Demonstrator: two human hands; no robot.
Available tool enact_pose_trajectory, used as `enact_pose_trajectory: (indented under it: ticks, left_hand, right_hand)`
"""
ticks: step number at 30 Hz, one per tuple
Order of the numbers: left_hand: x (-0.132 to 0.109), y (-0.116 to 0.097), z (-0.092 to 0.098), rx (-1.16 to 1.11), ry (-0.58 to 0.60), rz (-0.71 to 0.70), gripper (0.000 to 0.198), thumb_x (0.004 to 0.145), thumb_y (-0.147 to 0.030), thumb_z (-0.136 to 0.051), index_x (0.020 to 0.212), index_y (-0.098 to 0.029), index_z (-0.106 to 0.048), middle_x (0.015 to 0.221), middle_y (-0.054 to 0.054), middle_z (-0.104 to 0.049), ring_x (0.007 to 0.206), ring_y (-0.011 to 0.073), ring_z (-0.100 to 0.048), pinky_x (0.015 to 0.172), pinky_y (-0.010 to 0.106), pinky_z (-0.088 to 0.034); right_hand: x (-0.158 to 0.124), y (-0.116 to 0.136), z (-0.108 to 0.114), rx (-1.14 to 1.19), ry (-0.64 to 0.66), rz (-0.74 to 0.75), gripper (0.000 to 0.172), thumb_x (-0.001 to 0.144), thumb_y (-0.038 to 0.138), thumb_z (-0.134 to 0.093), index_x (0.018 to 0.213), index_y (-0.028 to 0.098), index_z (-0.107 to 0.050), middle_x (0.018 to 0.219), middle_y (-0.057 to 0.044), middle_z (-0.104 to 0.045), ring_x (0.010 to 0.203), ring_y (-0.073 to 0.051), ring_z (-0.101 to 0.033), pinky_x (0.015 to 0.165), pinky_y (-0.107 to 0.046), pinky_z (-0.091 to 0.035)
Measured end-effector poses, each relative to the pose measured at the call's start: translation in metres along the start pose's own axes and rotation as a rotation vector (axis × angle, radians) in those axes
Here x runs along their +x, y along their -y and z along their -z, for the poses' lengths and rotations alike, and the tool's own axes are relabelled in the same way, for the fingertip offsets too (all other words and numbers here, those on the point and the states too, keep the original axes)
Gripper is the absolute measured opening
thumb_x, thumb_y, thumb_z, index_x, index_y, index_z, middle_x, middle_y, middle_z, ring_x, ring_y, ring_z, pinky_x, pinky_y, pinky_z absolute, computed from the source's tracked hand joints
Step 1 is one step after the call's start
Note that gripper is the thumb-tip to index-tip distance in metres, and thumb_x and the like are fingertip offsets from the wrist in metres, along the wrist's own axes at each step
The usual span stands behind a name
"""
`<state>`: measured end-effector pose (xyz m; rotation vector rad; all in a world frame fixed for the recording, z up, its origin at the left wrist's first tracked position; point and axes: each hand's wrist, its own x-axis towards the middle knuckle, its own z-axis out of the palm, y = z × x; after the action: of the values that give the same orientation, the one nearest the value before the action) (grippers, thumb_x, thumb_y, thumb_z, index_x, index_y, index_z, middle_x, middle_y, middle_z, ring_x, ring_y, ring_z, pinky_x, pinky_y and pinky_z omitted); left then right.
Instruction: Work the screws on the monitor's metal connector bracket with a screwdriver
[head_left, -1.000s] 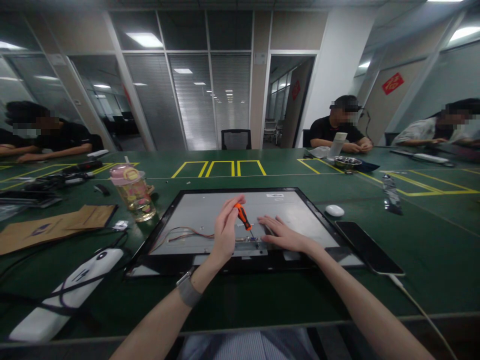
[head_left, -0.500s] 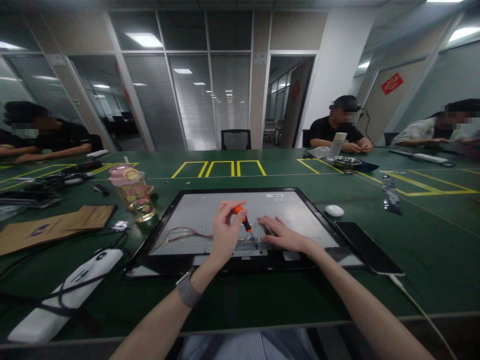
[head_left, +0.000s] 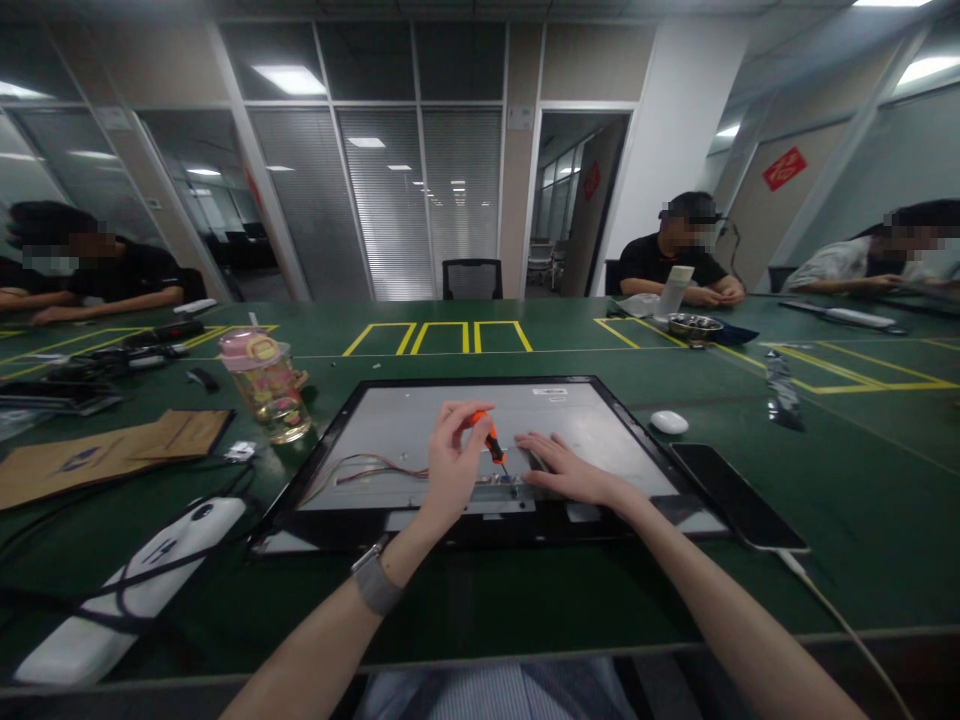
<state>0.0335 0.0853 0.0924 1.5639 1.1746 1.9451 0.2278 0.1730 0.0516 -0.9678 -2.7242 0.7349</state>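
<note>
My left hand (head_left: 455, 452) is closed around the handle of an orange and black screwdriver (head_left: 493, 440). The tool tilts, its tip down at a small board with connectors (head_left: 501, 480) near the lower edge of a display panel (head_left: 600, 425). The panel lies flat, grey metal back upward, within a black frame. My right hand (head_left: 568, 470) rests on the metal just right of the tip, its fingers stretched out. Thin wires (head_left: 375, 463) run across the panel to the left and pass behind my left hand. Whether the tip sits in a screw is too small to tell.
Left of the panel stand a drink bottle (head_left: 271, 390), a brown paper bag (head_left: 112, 450) and a white power strip (head_left: 142, 585) with black cables. On the right lie a white case (head_left: 669, 422) and a phone (head_left: 739, 497) on a cable. Several people sit around the green table.
The screwdriver handle has turned slightly in my left hand, whose fingers have shifted a little. My right hand and the panel stay where they were.
</note>
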Motion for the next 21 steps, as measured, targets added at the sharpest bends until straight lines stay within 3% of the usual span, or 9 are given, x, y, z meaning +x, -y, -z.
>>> enact_pose_trajectory:
  ticks: [6,9,13,18,21]
  left_hand:
    - [-0.0004,-0.0024,0.0003,-0.075,0.055,0.060,0.029,0.094,-0.029,-0.041,0.108,-0.017,-0.064,0.094,0.006,-0.064,0.090,0.0165,-0.060,0.086,0.029,-0.044]
    - [-0.0003,-0.0030,-0.0012,-0.040,0.032,0.027,0.023,0.090,-0.031,-0.049,0.097,-0.018,-0.067,0.097,0.006,-0.060,0.092,0.0168,-0.057,0.083,0.028,-0.045]
    - [-0.0006,-0.0040,-0.0021,0.017,-0.004,-0.005,0.016,0.084,-0.031,-0.060,0.089,-0.018,-0.069,0.088,0.003,-0.053,0.078,0.0131,-0.054,0.074,0.024,-0.046]
    - [-0.0006,-0.0021,-0.0007,-0.052,0.033,0.034,0.025,0.092,-0.030,-0.047,0.107,-0.018,-0.062,0.089,0.005,-0.061,0.083,0.0140,-0.058,0.080,0.027,-0.047]
    - [0.0001,-0.0006,-0.0006,-0.102,0.053,0.051,0.025,0.094,-0.030,-0.042,0.105,-0.017,-0.062,0.092,0.006,-0.064,0.089,0.0156,-0.060,0.085,0.029,-0.046]
  right_hand:
    - [0.0004,-0.0002,0.0004,0.002,-0.004,0.005,0.062,0.092,0.052,-0.043,0.143,0.018,-0.036,0.152,-0.011,-0.030,0.142,-0.029,-0.018,0.114,-0.053,-0.003]
    - [-0.0002,0.0011,0.0009,0.005,-0.002,0.006,0.061,0.092,0.052,-0.042,0.143,0.020,-0.036,0.152,-0.010,-0.029,0.142,-0.029,-0.018,0.114,-0.052,-0.002]
    - [-0.0001,0.0006,-0.0001,0.010,-0.013,0.009,0.060,0.092,0.054,-0.042,0.142,0.021,-0.037,0.152,-0.009,-0.030,0.142,-0.029,-0.018,0.114,-0.053,-0.002]
    - [0.0017,-0.0037,-0.0021,0.003,-0.012,0.018,0.060,0.092,0.054,-0.043,0.142,0.022,-0.037,0.152,-0.009,-0.030,0.142,-0.029,-0.018,0.114,-0.053,-0.003]
    - [0.0019,-0.0041,-0.0023,0.003,-0.015,0.015,0.059,0.092,0.054,-0.043,0.142,0.022,-0.038,0.152,-0.009,-0.031,0.142,-0.029,-0.018,0.114,-0.053,-0.003]
